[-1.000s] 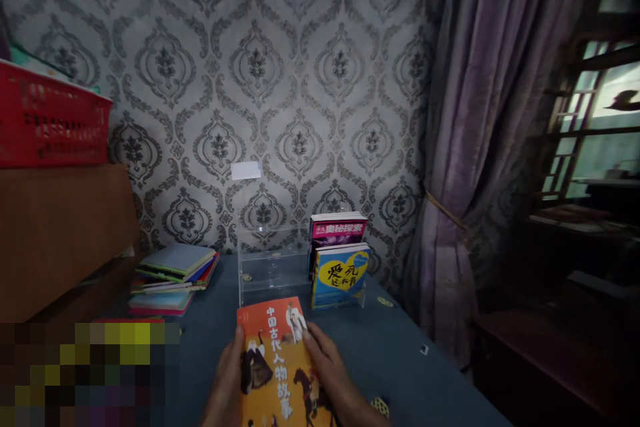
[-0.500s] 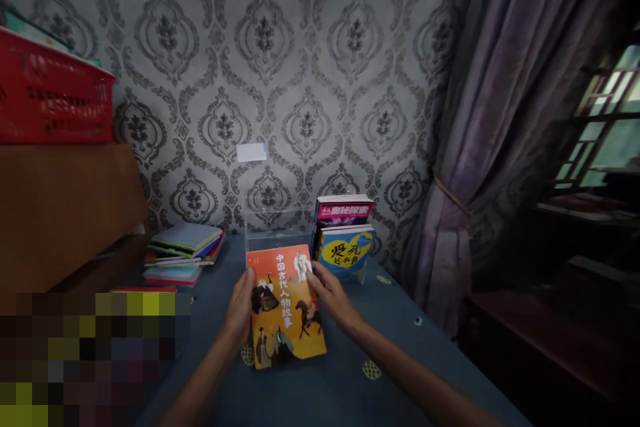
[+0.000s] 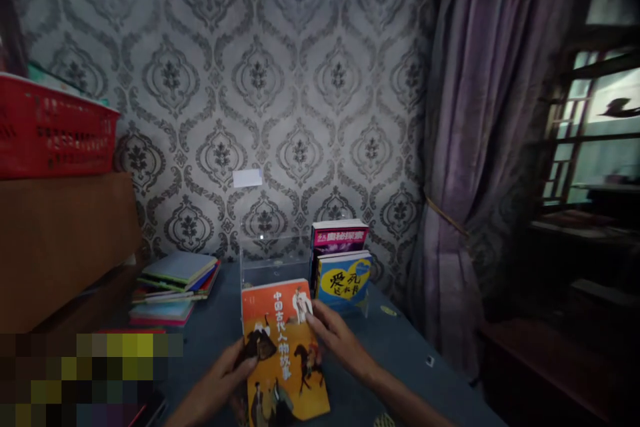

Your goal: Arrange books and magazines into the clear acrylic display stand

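An orange and yellow book (image 3: 290,340) with white Chinese characters faces me, tilted, above the dark table. My left hand (image 3: 231,373) grips its left edge, the thumb lying on the cover. On the opposite edge, my right hand (image 3: 336,333) is closed with its thumb near the upper corner. Just behind the book stands a clear acrylic rack (image 3: 275,250). Its right side holds a blue book with a yellow heart (image 3: 344,280), and behind that a pink and purple book (image 3: 341,237).
Stacked books (image 3: 177,270) lie left on the table (image 3: 400,373). A red basket (image 3: 55,130) sits on a brown cardboard box (image 3: 65,233). A purple curtain (image 3: 460,147) hangs at the right, beside a window. The lower left corner is pixelated.
The view has tilted up, so everything sits lower in the picture. My left hand has slid down the book's edge, while my right hand keeps its grip near the top.
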